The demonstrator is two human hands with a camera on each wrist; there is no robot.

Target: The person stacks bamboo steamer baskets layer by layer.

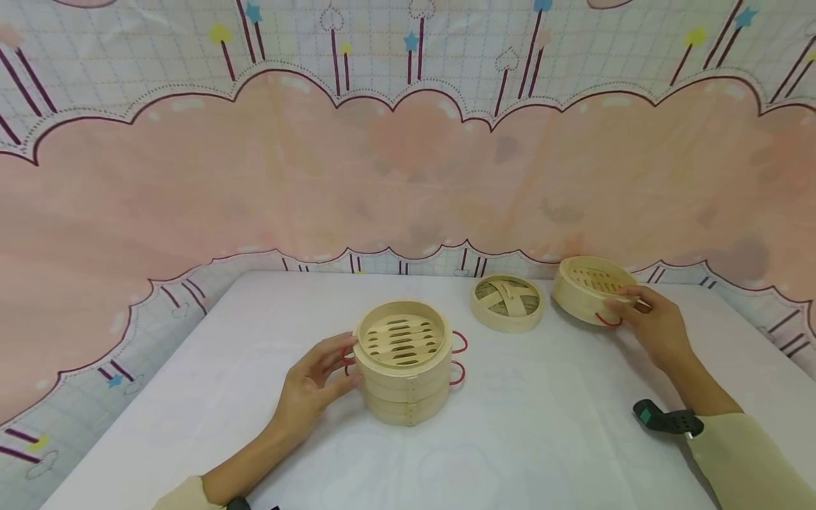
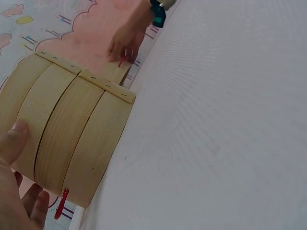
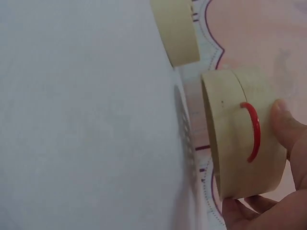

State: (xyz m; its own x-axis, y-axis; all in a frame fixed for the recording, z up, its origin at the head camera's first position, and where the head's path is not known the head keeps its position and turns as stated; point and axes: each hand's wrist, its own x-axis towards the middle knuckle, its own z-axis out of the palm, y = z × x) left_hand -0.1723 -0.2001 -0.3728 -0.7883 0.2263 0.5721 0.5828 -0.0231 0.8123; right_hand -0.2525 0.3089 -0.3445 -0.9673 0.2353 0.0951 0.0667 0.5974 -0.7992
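Observation:
Two bamboo steamer baskets, with a slatted floor showing in the top one and red loop handles at the sides, stand stacked in the middle of the table. My left hand holds this stack from its left side, thumb in front and fingers behind, as the thumb on the bamboo wall shows. At the back right, my right hand grips another steamer basket by its near right edge. That basket is tilted and raised off the table; its red handle faces the right wrist camera.
A round bamboo steamer lid with crossed woven strips lies on the white table, between the stack and the held basket. Behind the table hangs a patterned pink cloth. Dark wrist straps sit at the sleeves.

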